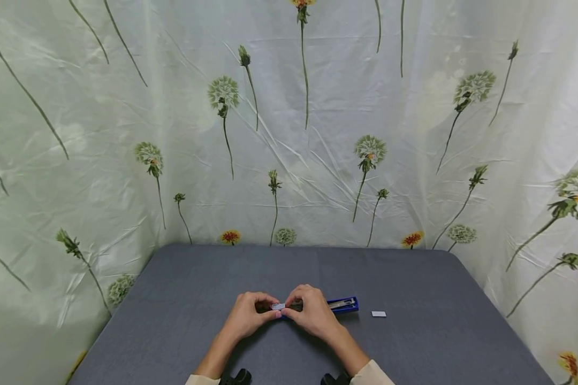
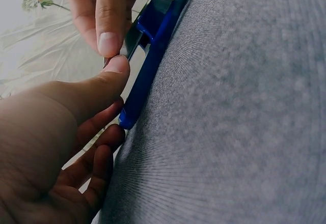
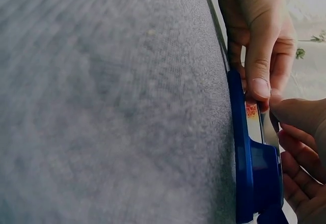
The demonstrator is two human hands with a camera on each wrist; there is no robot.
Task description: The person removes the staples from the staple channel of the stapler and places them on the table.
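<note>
A blue stapler lies on the table with its top swung open and its metal rail showing at the right end. Over its left part, my left hand and right hand meet, thumbs and forefingers almost touching. Between them they pinch a small silvery strip of staples, one hand at each end. In the left wrist view, the left hand's lower fingers are close by the tip of the blue base. Fingers partly hide the strip in both wrist views.
A second small whitish strip lies on the grey tabletop, right of the stapler. Behind and at the sides of the table hangs a flower-printed curtain.
</note>
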